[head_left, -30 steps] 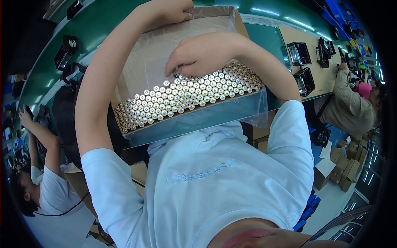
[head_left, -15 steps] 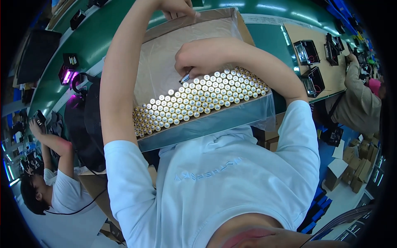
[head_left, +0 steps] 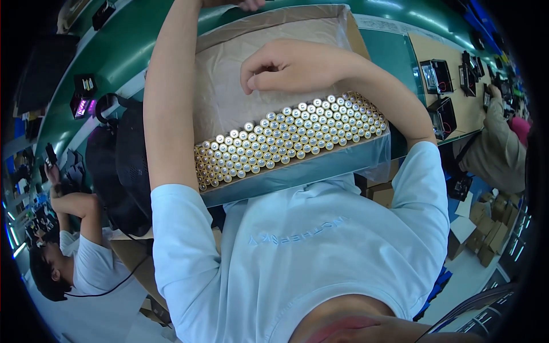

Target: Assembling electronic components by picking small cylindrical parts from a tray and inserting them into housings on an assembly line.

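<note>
A shallow cardboard box (head_left: 359,41) lined with clear plastic lies before me. Along its near side, many small cylindrical batteries (head_left: 291,128) stand upright in tight, slanting rows, their round ends up. My right hand (head_left: 270,67) hovers over the box's bare middle, just beyond the rows and apart from them. Its fingers and thumb are curled round; whatever lies inside them is hidden. My left hand (head_left: 250,4) is at the upper edge of the picture, past the box's far left corner. Most of it is cut off, so its grip does not show.
A green table (head_left: 51,137) surrounds the box, with a black bag (head_left: 123,166) to its left. On the right, black devices (head_left: 437,77) stand on a tan board (head_left: 420,51). One person (head_left: 86,257) works at left, another (head_left: 494,137) at right; cartons (head_left: 492,234) lie on the floor.
A battery that showed at my right fingertips is no longer visible there. That hand has lifted off the front row. My left hand has moved farther away, mostly out of the picture.
</note>
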`<state>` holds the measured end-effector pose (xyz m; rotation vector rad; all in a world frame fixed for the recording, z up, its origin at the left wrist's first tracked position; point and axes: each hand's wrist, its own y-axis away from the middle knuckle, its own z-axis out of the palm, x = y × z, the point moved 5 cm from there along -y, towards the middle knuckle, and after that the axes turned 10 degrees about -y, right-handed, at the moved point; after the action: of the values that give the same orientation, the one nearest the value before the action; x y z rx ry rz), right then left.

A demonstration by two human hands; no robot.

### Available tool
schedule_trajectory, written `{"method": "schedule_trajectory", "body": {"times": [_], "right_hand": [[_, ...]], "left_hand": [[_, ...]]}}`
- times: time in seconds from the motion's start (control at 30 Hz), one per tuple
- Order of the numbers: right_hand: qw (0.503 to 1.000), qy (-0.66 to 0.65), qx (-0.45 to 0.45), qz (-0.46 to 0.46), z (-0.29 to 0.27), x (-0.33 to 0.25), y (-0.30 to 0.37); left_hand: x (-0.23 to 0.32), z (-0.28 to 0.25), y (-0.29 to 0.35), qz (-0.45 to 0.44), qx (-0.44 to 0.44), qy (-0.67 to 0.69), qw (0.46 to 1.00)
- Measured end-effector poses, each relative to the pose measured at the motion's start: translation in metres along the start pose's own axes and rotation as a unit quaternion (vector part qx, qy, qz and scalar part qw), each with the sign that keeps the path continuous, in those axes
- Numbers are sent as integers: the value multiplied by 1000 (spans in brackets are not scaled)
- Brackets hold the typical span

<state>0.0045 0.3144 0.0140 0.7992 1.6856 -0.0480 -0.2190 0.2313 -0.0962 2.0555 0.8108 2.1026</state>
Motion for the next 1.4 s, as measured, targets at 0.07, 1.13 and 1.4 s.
{"method": "schedule_trajectory", "body": {"times": [0.07,1.13,1.4], "right_hand": [[991,56,-77,-97,38,-41,-17],[907,205,-313,-193,65,-36,-32],[911,171,-328,-183,65,-37,-42]], "left_hand": [[-11,9,121,-16,105,48,993],[-43,5,276,232,731,175,617],[-21,18,289,-190,794,-225,531]]}}
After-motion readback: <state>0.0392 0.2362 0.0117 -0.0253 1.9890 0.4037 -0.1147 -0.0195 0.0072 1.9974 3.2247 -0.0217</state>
